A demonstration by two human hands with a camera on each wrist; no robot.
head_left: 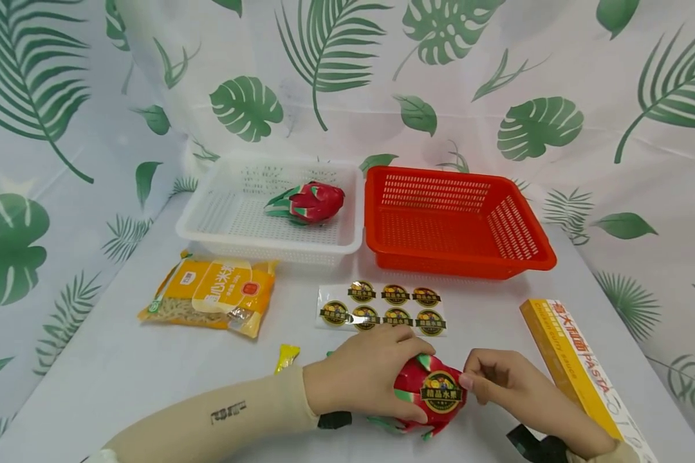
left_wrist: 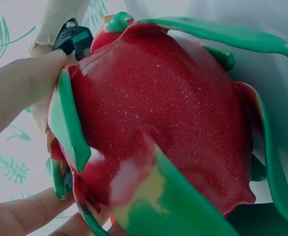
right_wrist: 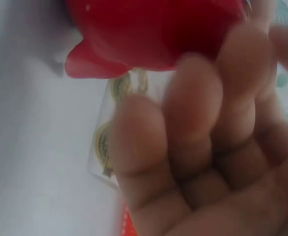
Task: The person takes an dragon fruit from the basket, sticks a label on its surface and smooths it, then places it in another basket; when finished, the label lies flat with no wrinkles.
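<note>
My left hand (head_left: 370, 373) grips a red dragon fruit (head_left: 408, 379) with green-tipped scales, lying low over the table. In the left wrist view the thumb and fingers curl round one end of the dragon fruit (left_wrist: 168, 108). A round black-and-gold sticker (head_left: 442, 391) sits on the fruit's right side, facing up. My right hand (head_left: 512, 389) has its thumb and index finger pinched at the sticker's right edge. From the right wrist, the other fingers (right_wrist: 193, 98) appear bent close beside the red skin, and the pinching fingertips are mostly hidden.
Just beyond the hands lies a sheet of round stickers (head_left: 380, 308). A white basket (head_left: 220, 231) holds another dragon fruit (head_left: 318, 202); a red basket (head_left: 440, 263) stands beside it. Noodle bag (head_left: 214, 292) and small yellow packet (head_left: 287, 357) lie left, a pasta box (head_left: 585, 373) right.
</note>
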